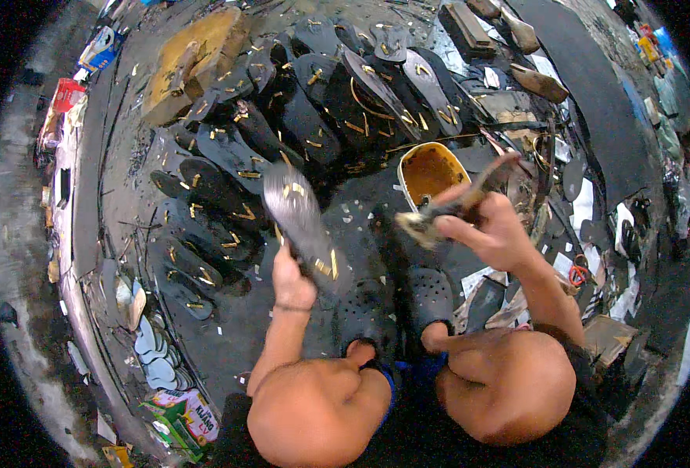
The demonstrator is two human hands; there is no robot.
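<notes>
My left hand [292, 282] grips the edge of a dark, glossy sandal sole [304, 222] with short yellowish strips on its face; it is blurred by motion. In my right hand [491, 232], fingers are wrapped round a worn brush [419, 228]. Its pale, frayed end points left and a curved brown handle rises to the right. Just beyond the brush stands a whitish tub [463, 173] with brown, sticky-looking stuff inside. Many more black soles [228, 148] with similar yellowish strips lie in rows on the ground ahead and to the left.
A wooden block [193, 58] sits at the far left. Wooden shoe lasts [538, 82] lie at the far right, beside scraps and offcuts. Stacked grey pieces [157, 355] and a colourful carton [181, 421] are at the near left. My clogs [364, 308] rest between the hands.
</notes>
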